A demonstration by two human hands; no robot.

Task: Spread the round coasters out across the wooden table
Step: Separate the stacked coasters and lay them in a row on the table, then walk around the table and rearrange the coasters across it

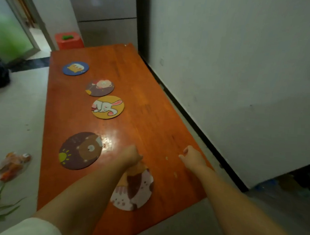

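Five round coasters lie on the wooden table (151, 106). Four are laid out in a loose line up its left half: blue coaster (75, 68) farthest, then the one with a pink animal (99, 87), the yellow rabbit coaster (108, 107) just beside it, and the brown bear coaster (80, 150) well apart, nearer me. The fifth, the cat coaster (135, 190), sits near the close edge, partly under my left forearm.

Step in hand, as I judge it: placing or shifting the cat coaster. My left hand (132, 155) is curled down at its far rim, fingers seemingly pinching or pressing that edge. Contact point is hidden by the hand itself, so I cannot tell whether it is a true grip. My right hand (191, 156) is empty, loosely half-curled, resting on or just over bare wood near the right edge.

Next move, judged: the right half of the table is bare, so slide the cat coaster there, keeping it flat and clear of the edge.

Poorly resolved: motion blur softens the coaster artwork; I cannot tell whether a second coaster lies under the cat one. The near table corner is cut off by my arms.
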